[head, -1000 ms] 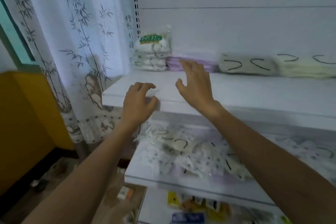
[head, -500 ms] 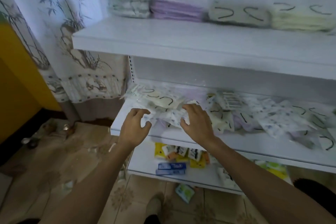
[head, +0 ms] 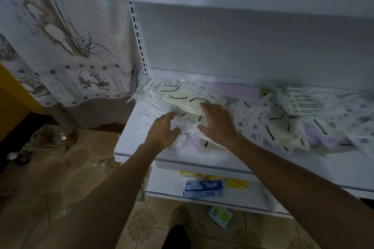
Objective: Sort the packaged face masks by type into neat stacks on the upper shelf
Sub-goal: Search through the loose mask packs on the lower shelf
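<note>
We laid left hand (head: 165, 127) and right hand (head: 217, 122), both spread and gripping nothing, on mask packets (head: 188, 105), shelf (head: 129, 145) left end. Best gather one type only.

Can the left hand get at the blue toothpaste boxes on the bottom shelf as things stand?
Probably not directly: the left hand is up on the mask shelf, whose front edge overhangs the toothpaste boxes below. It would have to pull back and go under that edge.
</note>
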Demonstrator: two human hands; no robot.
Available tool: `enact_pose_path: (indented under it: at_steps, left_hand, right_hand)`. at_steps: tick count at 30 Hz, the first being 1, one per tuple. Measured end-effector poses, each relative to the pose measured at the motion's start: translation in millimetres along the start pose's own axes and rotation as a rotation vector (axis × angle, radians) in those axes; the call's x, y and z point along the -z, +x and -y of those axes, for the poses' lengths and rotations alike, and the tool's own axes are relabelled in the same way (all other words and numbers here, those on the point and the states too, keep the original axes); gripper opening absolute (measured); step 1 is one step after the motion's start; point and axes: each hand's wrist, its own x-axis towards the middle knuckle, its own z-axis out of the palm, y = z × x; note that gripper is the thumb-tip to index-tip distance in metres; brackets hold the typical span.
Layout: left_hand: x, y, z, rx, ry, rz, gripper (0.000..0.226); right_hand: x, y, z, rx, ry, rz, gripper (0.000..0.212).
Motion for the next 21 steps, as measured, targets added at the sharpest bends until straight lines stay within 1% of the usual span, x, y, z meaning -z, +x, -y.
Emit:
enact_pose_path:
  at_steps: [3, 4, 8, 10, 12, 15, 17, 19, 21]
  left_hand:
    - [-5, 24, -2, 0.088, -0.23, -0.011, 0.048]
    - [-6, 31, -3, 0.089, -0.275, -0.015, 0.049]
    - [-2, 55, -3, 0.041, -0.23, -0.041, 0.055]
    - [1, 64, -1, 0.085, -0.23, -0.061, 0.057]
    - [1, 71, 1, 0.134, -0.27, -0.075, 0.055]
    - [-2, 77, 4, 0.125, -0.294, -0.084, 0.05]
    - [-4, 81, 3, 0.136, -0.33, -0.119, 0.048]
    - [-5, 84, 3, 0.187, -0.427, -0.19, 0.05]
    - [-4, 82, 1, 0.274, -0.632, -0.259, 0.056]
  right_hand:
    - [-5, 32, 5, 0.032, 0.026, 0.002, 0.065]
    - [-7, 42, 7, 0.038, 0.023, 0.02, 0.066]
    - [-12, 69, 3, -0.03, -0.083, 0.171, 0.065]
    - [-16, 75, -3, -0.072, -0.141, 0.198, 0.066]
    - [-18, 80, -9, -0.101, -0.15, 0.199, 0.066]
    - [-18, 83, -15, -0.149, -0.035, 0.222, 0.069]
    - [-15, 83, -20, -0.191, 0.114, 0.226, 0.07]
    - [-10, 79, -25, -0.209, 0.256, 0.192, 0.061]
    - [-2, 72, -28, -0.158, 0.277, 0.193, 0.044]
